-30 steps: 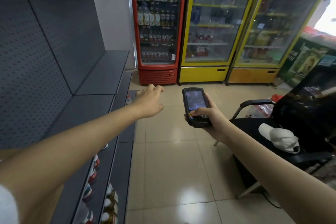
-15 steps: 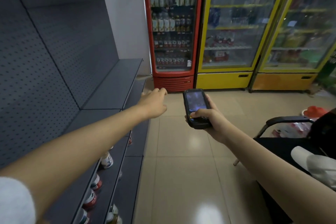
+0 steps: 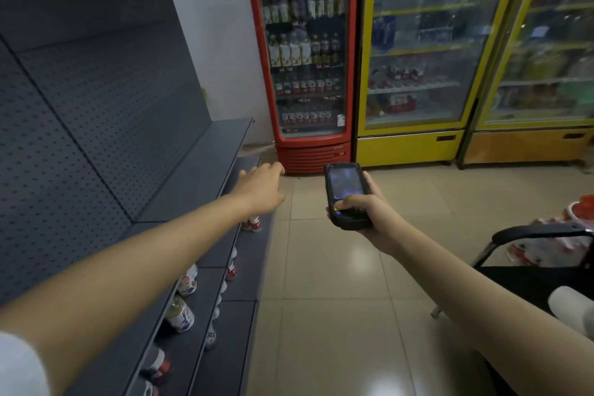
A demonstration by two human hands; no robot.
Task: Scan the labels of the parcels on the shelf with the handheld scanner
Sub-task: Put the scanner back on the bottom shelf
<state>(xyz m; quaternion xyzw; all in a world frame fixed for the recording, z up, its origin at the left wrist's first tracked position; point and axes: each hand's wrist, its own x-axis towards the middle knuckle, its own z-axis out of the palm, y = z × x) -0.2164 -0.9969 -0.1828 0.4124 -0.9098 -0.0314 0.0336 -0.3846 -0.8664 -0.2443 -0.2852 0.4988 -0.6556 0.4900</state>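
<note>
Scanner is sitting upright in the right hand, fingers curling round its right edge and the thumb pressing on the yellow key below the screen. It is a chunky black slab with rounded rubbery corners and a dim, glossy display, hovering over the shiny beige floor tiles. The left hand is reaching out with relaxed fingers, holding nothing, over the front edge of the dark grey metal shelf, whose back panel is perforated. Small bottles are lying on the lower tier. A red glass-door fridge is standing beyond.
</note>
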